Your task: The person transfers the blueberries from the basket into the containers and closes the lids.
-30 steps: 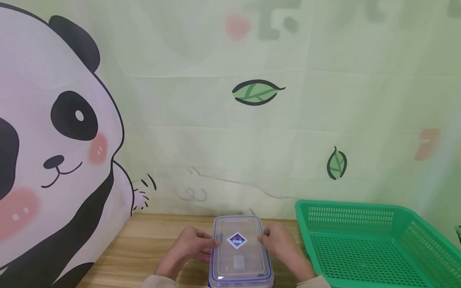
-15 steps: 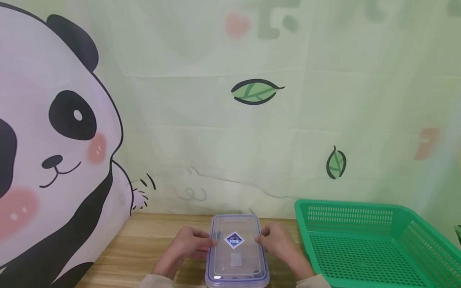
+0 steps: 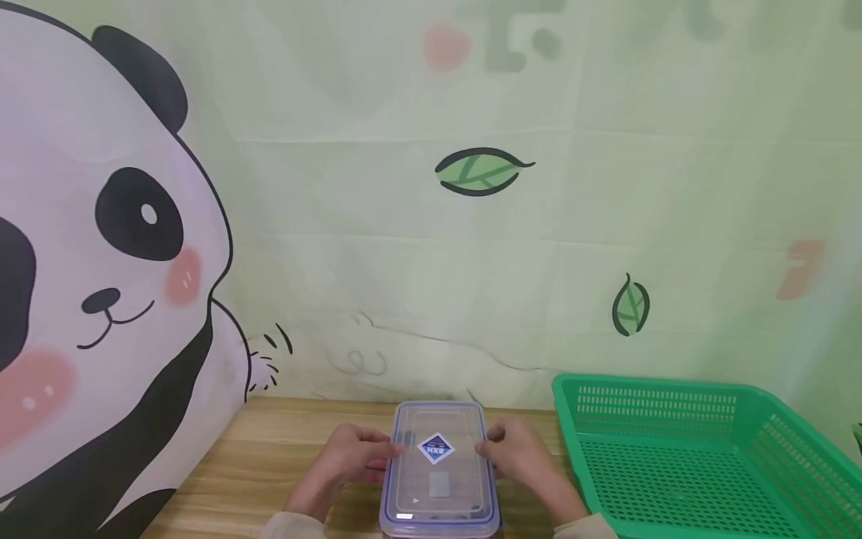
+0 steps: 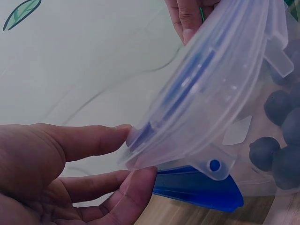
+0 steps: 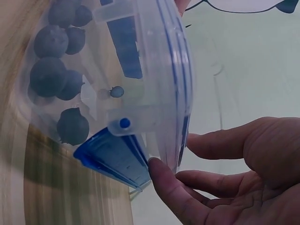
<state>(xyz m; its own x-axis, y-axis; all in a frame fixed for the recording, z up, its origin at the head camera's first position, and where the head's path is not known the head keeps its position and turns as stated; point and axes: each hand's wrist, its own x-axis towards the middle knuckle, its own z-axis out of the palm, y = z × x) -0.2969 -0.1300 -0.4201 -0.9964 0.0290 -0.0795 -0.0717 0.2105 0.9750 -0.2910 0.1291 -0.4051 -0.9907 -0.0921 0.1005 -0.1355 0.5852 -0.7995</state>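
A clear plastic food container (image 3: 458, 498) with a blue-lined lid and a diamond sticker (image 3: 436, 448) is between both hands at the table's middle. My left hand (image 3: 353, 455) pinches the lid's left edge, thumb on top and fingers under the rim. On the opposite edge my right hand (image 3: 520, 451) does likewise, thumb above, fingertips below. A blue side latch (image 4: 201, 187) hangs flipped outward by the left fingers; another blue latch (image 5: 115, 159) hangs by the right ones. Dark round fruits like blueberries (image 5: 49, 77) show through the wall.
A green slotted plastic basket (image 3: 673, 471) stands on the wooden table (image 3: 263, 449) to the right, close to the right forearm. Behind the table hangs a pale green cloth (image 3: 377, 284) printed with leaves and a large panda.
Over the second, the container has shifted slightly left. Both hands keep their places on its lid, the left thumb moving a little left with it.
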